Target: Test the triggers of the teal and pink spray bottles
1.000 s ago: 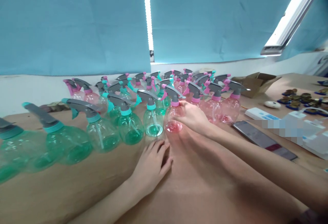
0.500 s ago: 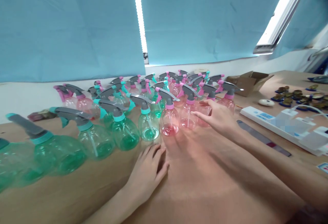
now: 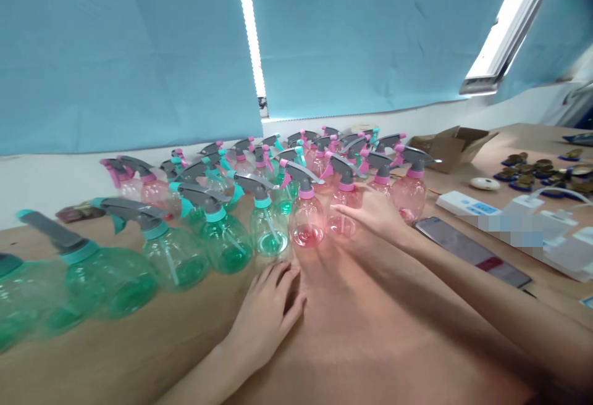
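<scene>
My left hand (image 3: 271, 303) lies palm down on the table, fingers loosely stretched and slightly apart, holding nothing. It is just in front of a green spray bottle (image 3: 270, 232) with a grey and turquoise head. Farther right, my right hand (image 3: 377, 212) is at a pink spray bottle (image 3: 340, 223), its thumb across the front and its other fingers round the right side, partly hidden. The bottle stands upright. Another pink spray bottle (image 3: 308, 223) is at its left, and one more (image 3: 410, 195) stands beyond my right hand. Liquid shows at the bottom of several bottles.
More green spray bottles (image 3: 180, 263) line the left side, with several rows behind. On the right are a phone (image 3: 472, 250), a white power strip (image 3: 467, 204) with chargers, a white mouse (image 3: 484, 184), an open cardboard box (image 3: 456, 149) and several gold-and-blue items (image 3: 542, 170).
My right hand has moved left, from between two pink bottles onto one of them. My left hand stays in place. The view has shifted slightly, and more of the phone shows.
</scene>
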### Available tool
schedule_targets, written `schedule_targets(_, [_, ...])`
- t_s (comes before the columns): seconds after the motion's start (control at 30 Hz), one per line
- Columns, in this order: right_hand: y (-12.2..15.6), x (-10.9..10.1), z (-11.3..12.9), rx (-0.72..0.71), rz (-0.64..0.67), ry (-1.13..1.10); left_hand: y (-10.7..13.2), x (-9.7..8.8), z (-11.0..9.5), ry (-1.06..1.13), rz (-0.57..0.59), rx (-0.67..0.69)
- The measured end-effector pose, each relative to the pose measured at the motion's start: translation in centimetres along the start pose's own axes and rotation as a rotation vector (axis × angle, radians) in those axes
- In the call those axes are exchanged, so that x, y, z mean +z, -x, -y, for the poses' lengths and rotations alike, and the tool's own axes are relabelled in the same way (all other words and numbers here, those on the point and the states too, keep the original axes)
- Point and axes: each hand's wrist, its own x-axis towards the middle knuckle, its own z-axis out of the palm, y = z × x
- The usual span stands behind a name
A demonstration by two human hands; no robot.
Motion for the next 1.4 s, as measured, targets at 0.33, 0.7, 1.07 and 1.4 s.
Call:
schedule_targets(0.33, [4.5, -2.0, -1.7, -0.066, 0.033, -0.047, -0.2, -0.5, -0.4, 0.039, -0.015, -0.008])
schedule_targets(0.7, [9.2, -5.0, 3.5, -0.179, 0.238, -0.204, 1.0, -0.7, -2.7, 0.396, -0.003, -0.019])
schedule_targets(1.07, [7.4, -4.4, 6.4, -0.434, 0.393, -0.5, 1.0, -1.1, -4.2, 0.73, -0.025, -0.017])
schedule_targets(1.4, [5.8, -2.8, 8.7, -0.362, 0.514, -0.842, 1.1, -1.3, -4.3, 0.662, -0.024, 0.003])
